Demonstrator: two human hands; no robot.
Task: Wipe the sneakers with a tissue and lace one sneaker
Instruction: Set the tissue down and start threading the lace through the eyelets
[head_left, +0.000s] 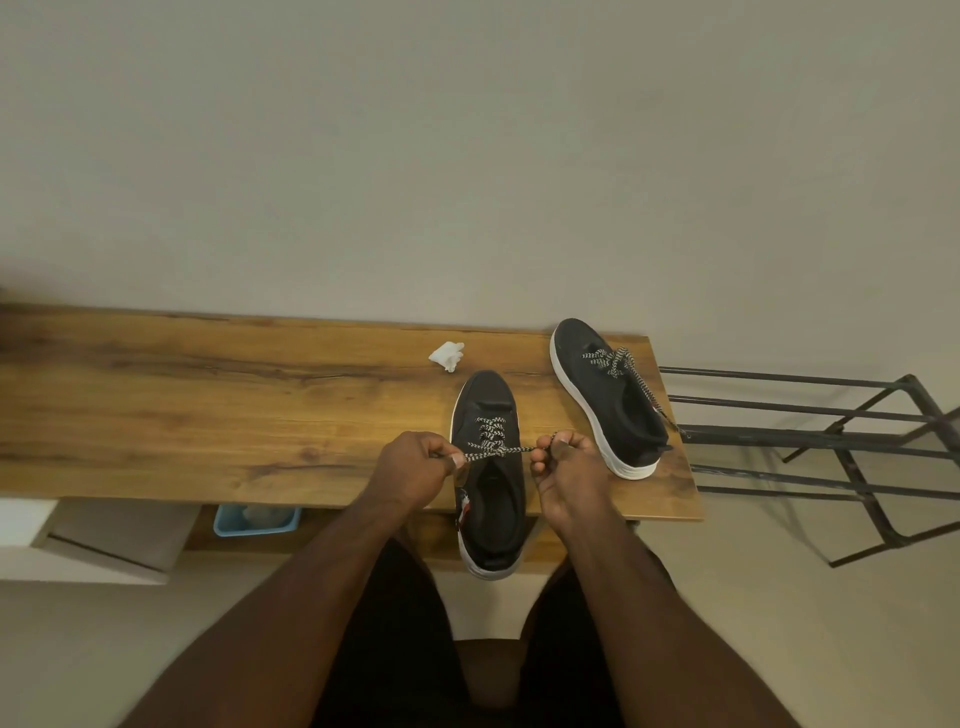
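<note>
A black sneaker with a white sole (488, 395) lies toe-away on the wooden table (208, 405), its heel hanging over the near edge. Its black-and-white lace (498, 451) is crossed over the tongue and pulled taut sideways. My left hand (413, 470) pinches the left lace end and my right hand (566, 467) pinches the right end. A second black sneaker (608, 405) lies at the table's right end, its lace loosely threaded and trailing. A crumpled white tissue (448, 355) rests behind the near sneaker.
A black metal rack (831, 436) stands right of the table. A light blue bin (257, 519) sits under the table's near edge, with a white box (93, 540) to the left. A plain wall rises behind the table.
</note>
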